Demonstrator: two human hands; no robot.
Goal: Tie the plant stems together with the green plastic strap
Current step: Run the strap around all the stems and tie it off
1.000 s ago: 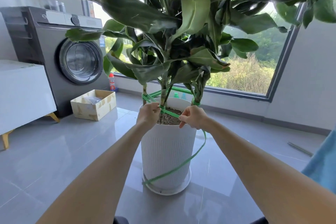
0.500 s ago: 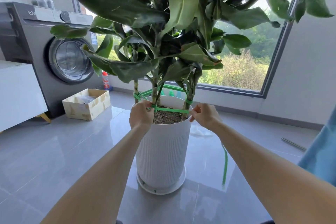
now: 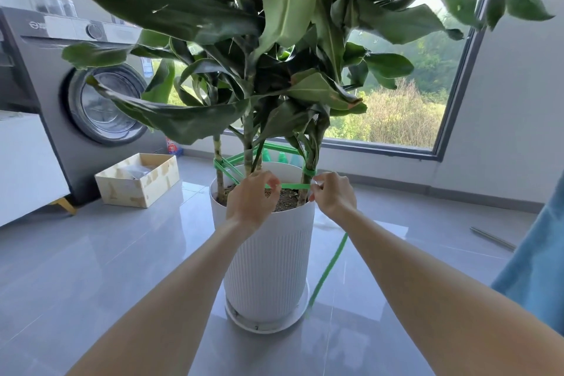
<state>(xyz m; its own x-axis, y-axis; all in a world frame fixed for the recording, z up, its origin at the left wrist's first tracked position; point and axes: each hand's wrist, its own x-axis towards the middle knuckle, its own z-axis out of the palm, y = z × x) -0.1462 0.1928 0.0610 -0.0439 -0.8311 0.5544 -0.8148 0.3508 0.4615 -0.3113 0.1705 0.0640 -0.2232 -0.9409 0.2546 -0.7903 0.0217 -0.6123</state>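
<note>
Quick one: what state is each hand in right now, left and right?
Left hand: closed, pinching the green plastic strap.
Right hand: closed, pinching the same strap.

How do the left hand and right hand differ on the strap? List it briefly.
The left hand holds the strap over the soil, mid-pot; the right hand holds it by the right stem. The strap's loose tail drops to the floor below the right hand; none hangs from the left hand. Both pinch the short stretch between them, backs toward the camera.
</note>
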